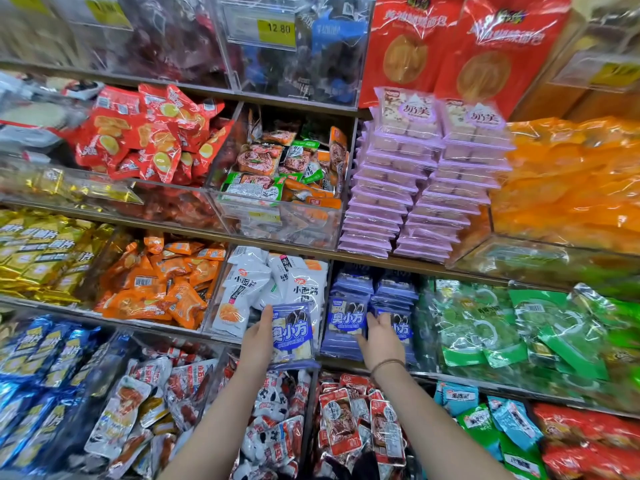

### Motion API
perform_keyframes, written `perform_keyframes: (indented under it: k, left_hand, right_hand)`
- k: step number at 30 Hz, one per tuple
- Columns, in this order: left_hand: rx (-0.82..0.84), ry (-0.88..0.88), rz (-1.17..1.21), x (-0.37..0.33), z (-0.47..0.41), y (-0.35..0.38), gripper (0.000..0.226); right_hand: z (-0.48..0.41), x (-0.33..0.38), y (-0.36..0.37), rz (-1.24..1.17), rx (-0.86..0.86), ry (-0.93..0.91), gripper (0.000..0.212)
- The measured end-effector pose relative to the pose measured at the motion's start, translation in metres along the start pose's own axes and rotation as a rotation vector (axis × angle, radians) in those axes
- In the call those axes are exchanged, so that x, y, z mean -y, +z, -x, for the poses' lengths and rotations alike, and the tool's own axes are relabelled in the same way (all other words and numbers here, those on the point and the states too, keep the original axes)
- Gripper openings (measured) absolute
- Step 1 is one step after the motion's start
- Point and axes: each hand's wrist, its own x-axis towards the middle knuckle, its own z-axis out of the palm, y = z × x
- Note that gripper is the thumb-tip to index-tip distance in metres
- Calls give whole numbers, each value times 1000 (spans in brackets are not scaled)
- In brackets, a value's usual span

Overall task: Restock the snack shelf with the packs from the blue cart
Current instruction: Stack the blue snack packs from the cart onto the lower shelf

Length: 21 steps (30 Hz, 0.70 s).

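Head view: what is gripped by the left hand (258, 337)?

— A flat blue-and-white plastic snack pack (292, 336) is held upright by its left edge. The thumb is laid along the front and the fingers are hidden behind it. The pack is held in front of the right corner of the white-pack bin, just left of the blue stacks.

And where is the right hand (381, 341) placed?

— It is laid on the front pack of the right-hand stack of matching blue packs (394, 292). Whether that pack is pinched or only touched cannot be told. A thin brown band (386, 364) is worn at the wrist. The two hands are kept apart, and the left-hand stack of blue packs (346, 320) is seen between them.

In which compartment are the stacks kept?

— They are stood side by side in a clear-walled bin on the third tier down of the brown-edged snack shelf (363, 258). White plastic packs with black lettering (242, 292) are heaped in the bin to the left, and green see-through packs (485, 327) are piled to the right. Lilac flat packs (381, 188) are stacked in two columns on the tier above. Red-and-silver foil packs (346, 417) are seen in the bin below.
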Motion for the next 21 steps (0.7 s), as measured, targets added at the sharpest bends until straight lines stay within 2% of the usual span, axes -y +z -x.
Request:
perform_keyframes:
  k: [2, 5, 7, 8, 11, 14, 17, 19, 21]
  left_hand:
    - [12, -10, 4, -1, 2, -1, 48]
    - [30, -85, 75, 0, 3, 0, 75]
    - [89, -110, 152, 1, 7, 4, 77]
    - [138, -121, 184, 0, 11, 8, 74]
    - [252, -20, 127, -3, 25, 24, 64]
    - [211, 452, -233, -4, 36, 32, 56]
    - [77, 954, -665, -2, 30, 28, 67]
    - [11, 1048, -992, 3, 14, 30, 76]
    - [15, 981, -1256, 10, 2, 31, 80]
  right_hand:
    - [6, -1, -4, -72, -35, -3, 56]
    - [23, 8, -8, -415, -64, -103, 42]
    - [40, 19, -9, -662, 61, -188, 22]
    - [49, 25, -9, -743, 148, -216, 20]
    - [68, 33, -4, -1018, 276, -137, 33]
    - [69, 18, -1, -1429, 262, 149, 36]
    - [62, -10, -3, -1527, 153, 386, 53]
    - [54, -26, -8, -1583, 87, 490, 55]
    - [45, -39, -7, -1719, 34, 605, 57]
